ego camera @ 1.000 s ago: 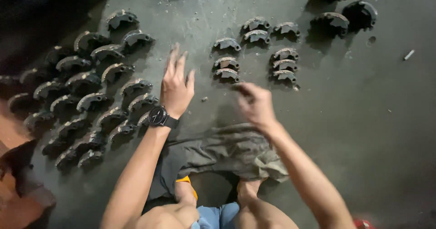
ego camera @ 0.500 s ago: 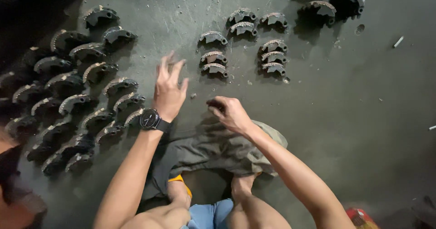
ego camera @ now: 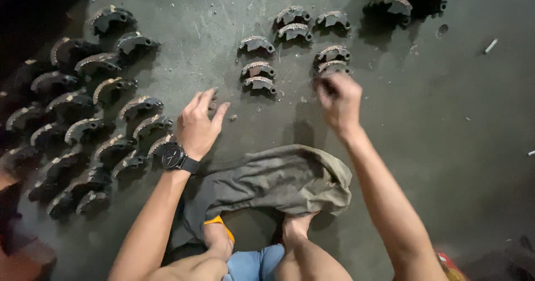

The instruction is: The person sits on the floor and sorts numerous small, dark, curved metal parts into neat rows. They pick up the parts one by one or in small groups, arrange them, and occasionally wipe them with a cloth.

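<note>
My left hand (ego camera: pixel 198 126), with a black watch (ego camera: pixel 174 157) on the wrist, hovers over the dark floor with its fingers spread and nothing in them. It is just right of a big cluster of curved metal shoes (ego camera: pixel 95 114). My right hand (ego camera: pixel 340 102) has its fingers curled on a dark curved shoe (ego camera: pixel 326 86) at the near end of a short column of shoes (ego camera: pixel 333 61). Another small column of shoes (ego camera: pixel 257 63) lies between my hands, further away.
A grey cloth (ego camera: pixel 278 180) is bunched on the floor by my bare feet (ego camera: pixel 295 225). Two larger dark parts (ego camera: pixel 390 6) sit at the top right, with a small bolt (ego camera: pixel 490 45) beyond them. Something red (ego camera: pixel 451 264) shows at the bottom right.
My right hand has swung from in front of the cloth up and to the right, to the right column of shoes. My left hand has dropped lower, toward the floor.
</note>
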